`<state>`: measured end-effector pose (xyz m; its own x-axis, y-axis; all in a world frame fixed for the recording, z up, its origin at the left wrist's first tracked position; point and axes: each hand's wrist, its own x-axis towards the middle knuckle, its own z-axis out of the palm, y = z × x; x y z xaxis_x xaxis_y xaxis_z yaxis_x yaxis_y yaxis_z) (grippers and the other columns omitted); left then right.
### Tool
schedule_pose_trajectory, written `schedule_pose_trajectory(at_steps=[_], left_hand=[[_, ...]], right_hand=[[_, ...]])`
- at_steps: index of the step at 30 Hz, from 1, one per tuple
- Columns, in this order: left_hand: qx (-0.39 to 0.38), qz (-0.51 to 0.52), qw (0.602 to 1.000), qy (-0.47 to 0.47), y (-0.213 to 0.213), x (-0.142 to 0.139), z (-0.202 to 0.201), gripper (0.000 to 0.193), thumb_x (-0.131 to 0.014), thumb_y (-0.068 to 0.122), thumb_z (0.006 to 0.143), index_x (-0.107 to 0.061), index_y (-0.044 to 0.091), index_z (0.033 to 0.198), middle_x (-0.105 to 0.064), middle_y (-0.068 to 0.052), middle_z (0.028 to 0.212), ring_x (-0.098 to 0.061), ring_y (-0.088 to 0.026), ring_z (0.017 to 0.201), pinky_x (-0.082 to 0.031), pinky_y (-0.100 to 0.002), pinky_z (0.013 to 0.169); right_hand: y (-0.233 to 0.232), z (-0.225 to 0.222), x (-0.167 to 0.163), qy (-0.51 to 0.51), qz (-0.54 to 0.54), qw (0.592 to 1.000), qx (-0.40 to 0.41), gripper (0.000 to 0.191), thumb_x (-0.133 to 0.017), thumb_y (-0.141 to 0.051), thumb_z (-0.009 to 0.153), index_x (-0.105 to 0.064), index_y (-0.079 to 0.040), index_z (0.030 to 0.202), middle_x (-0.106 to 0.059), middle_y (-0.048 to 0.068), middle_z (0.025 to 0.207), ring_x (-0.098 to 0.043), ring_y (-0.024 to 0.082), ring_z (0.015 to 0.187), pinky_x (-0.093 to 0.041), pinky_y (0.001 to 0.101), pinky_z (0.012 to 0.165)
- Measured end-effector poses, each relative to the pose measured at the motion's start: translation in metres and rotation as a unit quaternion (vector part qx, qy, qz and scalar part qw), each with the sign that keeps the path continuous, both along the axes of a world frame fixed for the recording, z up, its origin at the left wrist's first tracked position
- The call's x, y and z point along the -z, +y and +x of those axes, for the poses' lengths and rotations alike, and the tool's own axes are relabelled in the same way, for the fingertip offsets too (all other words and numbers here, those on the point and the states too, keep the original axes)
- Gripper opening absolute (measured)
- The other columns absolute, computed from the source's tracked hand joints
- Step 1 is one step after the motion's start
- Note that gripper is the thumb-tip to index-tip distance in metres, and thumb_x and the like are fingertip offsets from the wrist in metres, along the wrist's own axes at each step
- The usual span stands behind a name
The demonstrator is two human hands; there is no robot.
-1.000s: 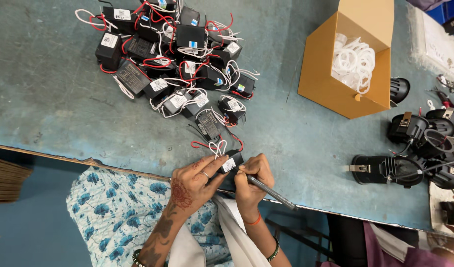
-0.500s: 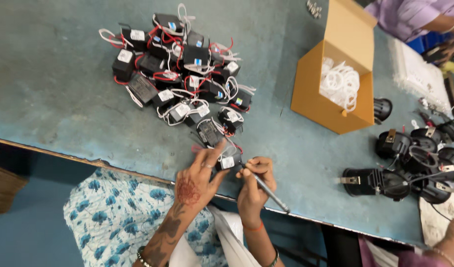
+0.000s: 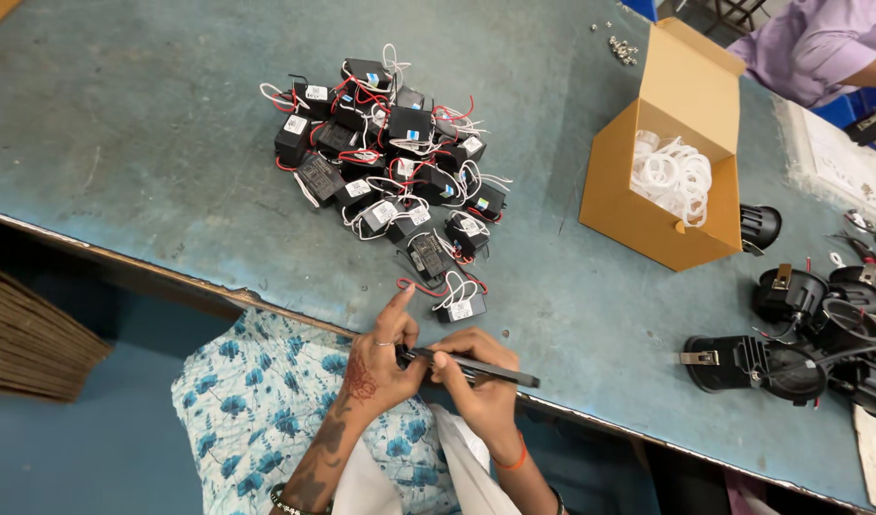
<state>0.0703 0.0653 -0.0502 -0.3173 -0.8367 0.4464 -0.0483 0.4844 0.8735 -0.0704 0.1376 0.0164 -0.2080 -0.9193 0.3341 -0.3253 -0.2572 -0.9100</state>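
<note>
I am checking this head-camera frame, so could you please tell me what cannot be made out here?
- Head view: the tip of the dark tool lies behind the left hand, so what it touches is hidden.
- Head view: the right hand covers its grip on the tool.
- The labels on the black modules are too small.
- The black lamp housings are cut by the right edge.

Both hands [image 3: 438, 367] grip a dark tool [image 3: 476, 369] beside black modules [image 3: 390, 162].

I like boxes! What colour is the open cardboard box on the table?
The cardboard box is yellowish-brown, seen best in the head view.
</note>
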Motion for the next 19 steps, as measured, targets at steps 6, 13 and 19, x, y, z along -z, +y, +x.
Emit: schedule_pose_trajectory(at_steps=[6,13,19], left_hand=[[0.063,-0.040,0.989,-0.126,0.006,-0.022,0.018,0.095,-0.074,0.006,0.075,-0.031,0.018,0.159,-0.070,-0.009,0.079,-0.072,-0.035,0.068,-0.058,-0.046,0.065],[0.164,0.150,0.971,0.086,0.058,-0.043,0.043,0.104,-0.065,0.009,0.067,-0.027,0.008,0.164,-0.065,-0.026,0.124,-0.069,-0.034,0.099,-0.056,-0.040,0.082],[0.118,0.426,0.809,0.387,0.057,0.001,0.024,0.100,-0.059,0.039,0.069,-0.026,0.004,0.157,-0.052,-0.031,0.145,-0.062,-0.035,0.131,-0.049,-0.036,0.104]], right_hand=[[0.004,0.005,0.003,-0.140,0.105,0.982,-0.077,0.014,-0.074,-0.007,0.091,-0.070,0.006,0.087,-0.068,0.008,0.081,-0.065,0.010,0.063,-0.052,0.0237,0.057],[0.029,0.016,-0.005,-0.079,0.050,0.981,-0.168,0.014,-0.080,-0.008,0.090,-0.071,0.003,0.086,-0.064,0.008,0.096,-0.066,0.016,0.091,-0.053,0.0312,0.079],[0.035,0.035,-0.004,0.007,-0.011,0.980,-0.198,0.019,-0.072,-0.017,0.098,-0.072,0.001,0.094,-0.069,0.012,0.109,-0.066,0.024,0.105,-0.052,0.0378,0.094]])
